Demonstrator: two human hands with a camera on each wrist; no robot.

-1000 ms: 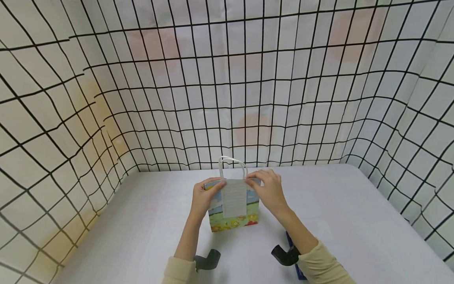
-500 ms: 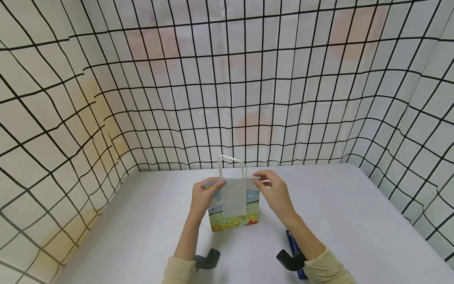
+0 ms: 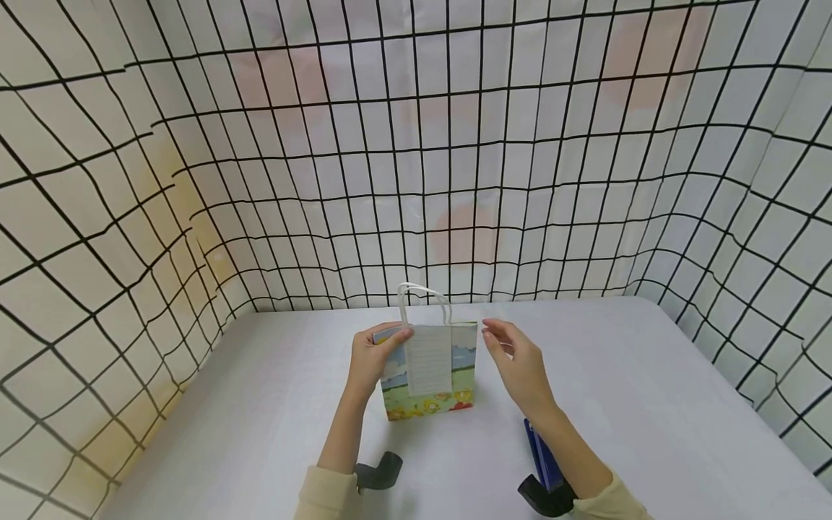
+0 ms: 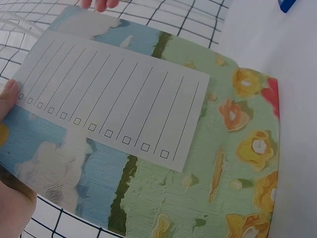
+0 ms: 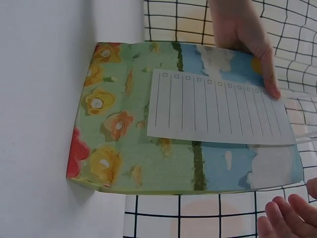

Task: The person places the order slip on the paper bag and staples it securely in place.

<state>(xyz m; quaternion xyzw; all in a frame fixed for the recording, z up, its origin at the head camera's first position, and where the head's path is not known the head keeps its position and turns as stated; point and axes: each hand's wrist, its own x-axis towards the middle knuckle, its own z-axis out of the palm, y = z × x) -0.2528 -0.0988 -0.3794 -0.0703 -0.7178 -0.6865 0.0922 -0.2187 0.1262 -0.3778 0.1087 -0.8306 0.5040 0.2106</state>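
A paper gift bag (image 3: 463, 375) with painted flowers and sky stands upright on the table, its white handles (image 3: 425, 290) raised. Over its front lies a lined checklist sheet (image 3: 429, 361) with a row of small boxes, seen close in the left wrist view. My left hand (image 3: 372, 360) pinches the bag's upper left edge, thumb in front at the sheet's top corner. Just right of the bag, my right hand (image 3: 520, 361) is apart from it with loosely bent fingers and nothing held; its fingertips (image 5: 282, 213) show beside the bag's top edge in the right wrist view.
A dark blue object (image 3: 544, 455) lies on the white table (image 3: 260, 404), partly under the right forearm. Black camera mounts (image 3: 380, 471) sit at both wrists. White walls with a black grid (image 3: 455, 144) enclose the table at the back and sides.
My right hand has let go of the bag's top edge and moved off to the right, uncovering more of the dark blue object. The left hand keeps its pinch.
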